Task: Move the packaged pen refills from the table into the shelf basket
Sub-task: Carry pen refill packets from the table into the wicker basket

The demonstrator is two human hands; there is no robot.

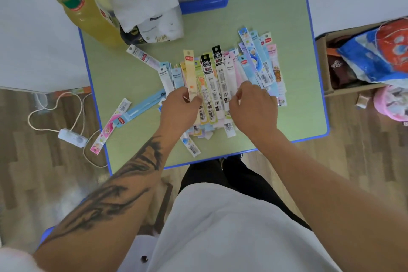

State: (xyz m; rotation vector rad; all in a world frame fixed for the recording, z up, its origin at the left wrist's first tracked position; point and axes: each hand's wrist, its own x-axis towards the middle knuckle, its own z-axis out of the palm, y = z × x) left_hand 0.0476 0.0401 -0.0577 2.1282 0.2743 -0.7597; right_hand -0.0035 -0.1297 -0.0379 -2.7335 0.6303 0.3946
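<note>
green table (136, 77), hands (180, 106) covering refill packets (217, 77)

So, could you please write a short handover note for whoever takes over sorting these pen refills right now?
Left hand: pinching a yellow refill pack at the pile's left side.
Right hand: fingers curled into the pile of refill packs mid-table.
Strays: a pink floral pack overhangs the green table's left edge; a light blue pack lies beside it.
Done: nothing evident; the basket is not in view.
Left: gather and move every pack.
</note>
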